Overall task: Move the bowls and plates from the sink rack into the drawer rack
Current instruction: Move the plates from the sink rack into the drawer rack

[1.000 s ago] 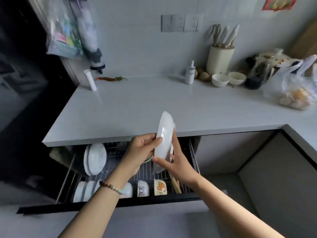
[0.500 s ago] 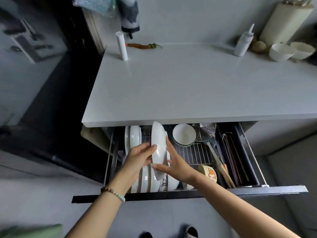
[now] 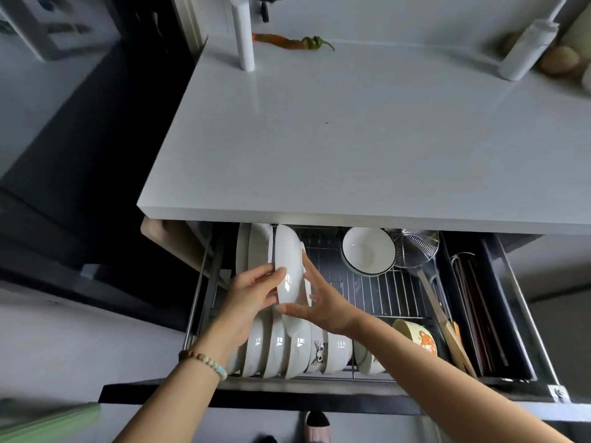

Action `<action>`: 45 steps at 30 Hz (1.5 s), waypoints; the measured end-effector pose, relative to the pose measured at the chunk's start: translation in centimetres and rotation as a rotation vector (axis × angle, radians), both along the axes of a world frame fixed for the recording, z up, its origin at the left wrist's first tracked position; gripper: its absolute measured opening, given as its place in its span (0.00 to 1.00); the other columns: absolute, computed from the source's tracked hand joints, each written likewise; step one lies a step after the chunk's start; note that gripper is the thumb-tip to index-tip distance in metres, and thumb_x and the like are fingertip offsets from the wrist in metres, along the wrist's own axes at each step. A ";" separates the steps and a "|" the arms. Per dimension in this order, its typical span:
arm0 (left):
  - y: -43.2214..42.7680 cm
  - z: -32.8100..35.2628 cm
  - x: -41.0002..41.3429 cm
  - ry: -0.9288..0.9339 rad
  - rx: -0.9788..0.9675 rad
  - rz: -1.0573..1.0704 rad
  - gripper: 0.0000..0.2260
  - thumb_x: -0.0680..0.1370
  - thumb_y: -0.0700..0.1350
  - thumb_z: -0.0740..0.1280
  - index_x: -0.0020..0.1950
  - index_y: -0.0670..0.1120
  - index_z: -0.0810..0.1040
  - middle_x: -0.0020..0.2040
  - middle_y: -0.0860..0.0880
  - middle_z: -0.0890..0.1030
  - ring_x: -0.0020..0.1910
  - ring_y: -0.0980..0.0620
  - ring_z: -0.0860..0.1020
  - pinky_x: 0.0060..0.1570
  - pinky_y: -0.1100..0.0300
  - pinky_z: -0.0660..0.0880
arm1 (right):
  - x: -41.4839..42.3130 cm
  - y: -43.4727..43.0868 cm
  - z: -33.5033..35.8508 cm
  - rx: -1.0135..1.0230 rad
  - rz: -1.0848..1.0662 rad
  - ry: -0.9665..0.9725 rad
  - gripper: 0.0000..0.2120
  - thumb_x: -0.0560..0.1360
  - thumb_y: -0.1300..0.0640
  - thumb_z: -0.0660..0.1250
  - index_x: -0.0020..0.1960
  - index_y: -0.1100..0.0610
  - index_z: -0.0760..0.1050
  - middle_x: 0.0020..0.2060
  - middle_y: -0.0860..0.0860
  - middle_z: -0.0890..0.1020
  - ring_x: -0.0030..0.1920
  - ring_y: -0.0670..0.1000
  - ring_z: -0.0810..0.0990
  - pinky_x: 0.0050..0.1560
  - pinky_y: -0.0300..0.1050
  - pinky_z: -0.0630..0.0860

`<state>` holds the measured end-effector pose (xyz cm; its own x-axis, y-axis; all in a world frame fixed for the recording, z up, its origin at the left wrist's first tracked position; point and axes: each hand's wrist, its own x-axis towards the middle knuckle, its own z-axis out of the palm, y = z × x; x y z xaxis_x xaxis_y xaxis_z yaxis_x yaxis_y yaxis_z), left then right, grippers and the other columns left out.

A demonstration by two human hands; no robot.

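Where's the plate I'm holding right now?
In the head view, the white plate is held on edge between the left hand and right hand, over the left side of the drawer rack, right of the standing plates, behind the row of bowls.

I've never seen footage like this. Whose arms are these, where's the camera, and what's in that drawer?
No machine here: these are a person's bare arms, filmed by a camera worn on their head, looking down. The left hand and right hand hold a white plate on edge between them, over the wire rack of an open drawer beneath a white countertop. A row of white bowls stands at the rack's front; another bowl and a wire skimmer sit further back.
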<state>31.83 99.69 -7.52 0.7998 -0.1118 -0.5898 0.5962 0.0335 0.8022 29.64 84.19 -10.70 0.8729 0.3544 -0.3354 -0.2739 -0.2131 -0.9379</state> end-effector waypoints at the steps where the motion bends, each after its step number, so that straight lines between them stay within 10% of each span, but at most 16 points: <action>1: -0.1 -0.7 0.4 0.002 -0.005 0.008 0.08 0.75 0.43 0.69 0.53 0.47 0.80 0.52 0.45 0.83 0.53 0.47 0.81 0.55 0.56 0.77 | 0.3 -0.1 -0.7 0.002 -0.011 0.001 0.44 0.73 0.64 0.71 0.72 0.43 0.43 0.64 0.33 0.64 0.57 0.17 0.61 0.51 0.15 0.61; 16: 1.6 -8.3 7.2 -0.117 0.017 -0.043 0.10 0.75 0.43 0.68 0.56 0.45 0.80 0.53 0.45 0.84 0.54 0.48 0.81 0.58 0.53 0.77 | 6.7 1.9 -10.1 0.072 -0.089 -0.070 0.45 0.73 0.64 0.72 0.76 0.40 0.49 0.66 0.33 0.70 0.66 0.33 0.69 0.61 0.38 0.74; 33: 2.2 -11.8 9.7 -0.180 0.075 -0.084 0.11 0.78 0.41 0.64 0.60 0.44 0.78 0.46 0.52 0.83 0.45 0.58 0.81 0.51 0.63 0.77 | 9.6 3.1 -14.1 0.074 -0.124 -0.043 0.45 0.73 0.60 0.73 0.78 0.44 0.47 0.68 0.35 0.68 0.67 0.32 0.67 0.55 0.19 0.64; 45: 2.3 -11.8 10.1 -0.333 0.291 -0.175 0.14 0.76 0.35 0.66 0.60 0.44 0.78 0.50 0.46 0.83 0.48 0.49 0.83 0.52 0.53 0.80 | 10.1 2.7 -15.4 0.036 -0.117 -0.023 0.48 0.71 0.57 0.75 0.78 0.43 0.45 0.73 0.39 0.65 0.72 0.42 0.64 0.71 0.37 0.60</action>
